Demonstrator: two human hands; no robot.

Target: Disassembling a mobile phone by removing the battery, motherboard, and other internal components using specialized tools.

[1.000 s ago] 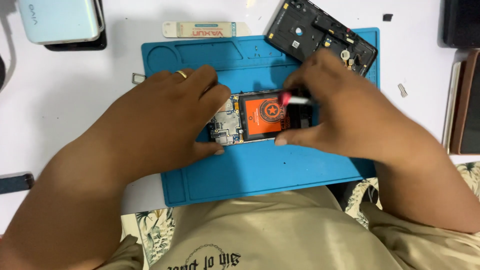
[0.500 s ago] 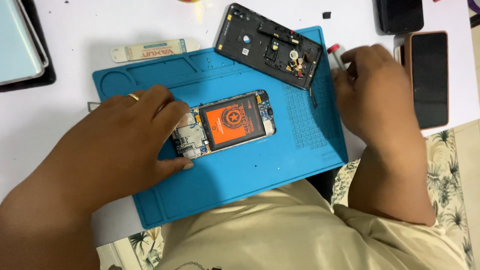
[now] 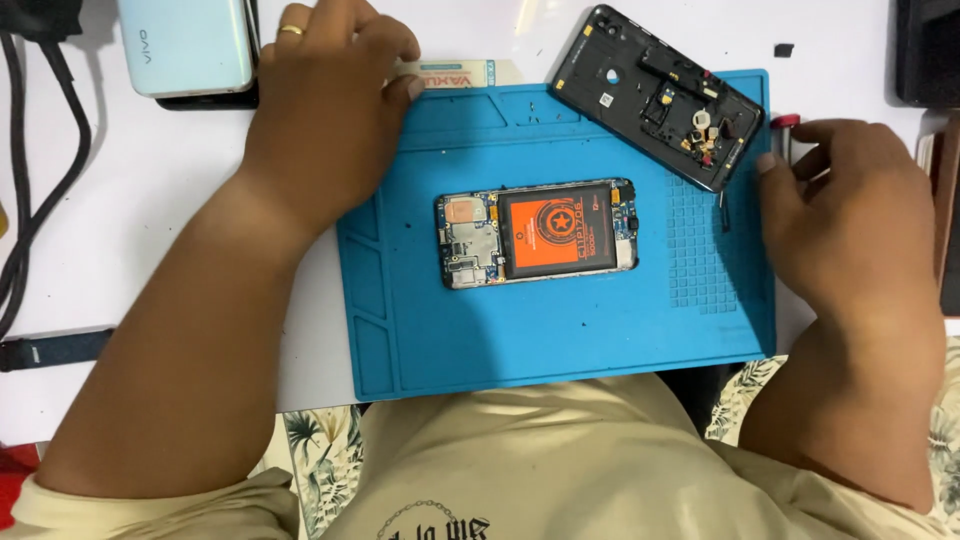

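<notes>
Both hands have come off the opened phone (image 3: 537,234), now lying untouched between them on the blue mat (image 3: 560,330), as the left hand (image 3: 325,95) is reaching up to a flat pry strip (image 3: 455,73), fingers loose, and the right hand (image 3: 850,215) is pinching a red-tipped tool (image 3: 785,128) beside the black back cover (image 3: 655,92).

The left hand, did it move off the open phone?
Yes. The left hand left the open phone and now sits past the blue mat's far left corner.

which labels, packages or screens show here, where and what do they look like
Orange and black battery label: rectangular, on the opened phone, mid blue mat.
White strip with orange print: top edge of mat, by the left hand.
Pale blue phone box: rounded rectangle, top left.
</notes>
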